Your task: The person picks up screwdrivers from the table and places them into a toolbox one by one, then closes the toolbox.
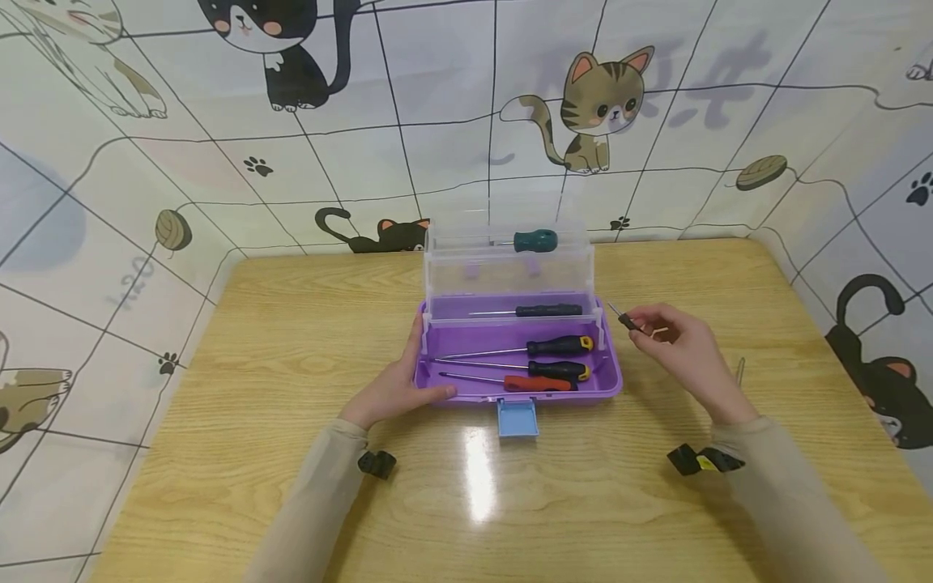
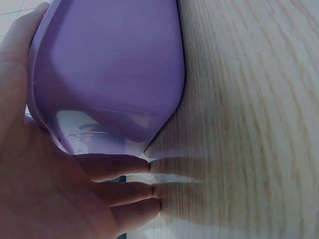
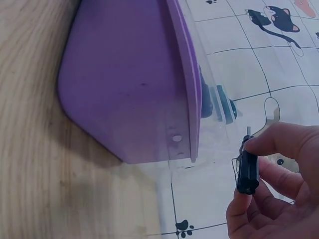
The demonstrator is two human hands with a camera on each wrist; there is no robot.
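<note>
Toolbox: A purple toolbox (image 1: 477,334) is found at the centre of the frame, set on a wooden table (image 1: 306,324).
Clear lid: The clear lid (image 1: 503,283) is raised at the back of the toolbox; a green screwdriver (image 1: 536,240) is seen at its upper part.
Contents: A red screwdriver (image 1: 539,383) is laid nearest the front wall, with two yellow-ended screwdrivers (image 1: 560,346) above it in the frame. A slim black screwdriver (image 1: 548,310) is seen through the lid; its exact resting place cannot be told.
Blue latch: The blue latch (image 1: 518,419) is hung outward from the front edge.
Left hand: The left hand (image 1: 397,380) is spread wide at the toolbox's left end, the thumb laid on the front rim.
Right hand: A small screwdriver (image 1: 628,321) is pinched in the right hand (image 1: 678,344), right of centre, its tip pointed to the upper left, just beside the toolbox.
Wire: A thin metal piece (image 1: 740,371) is noted beyond the right wrist; its kind cannot be told.
Backdrop: A cat-printed cloth (image 1: 437,154) is hung across the top.
</note>
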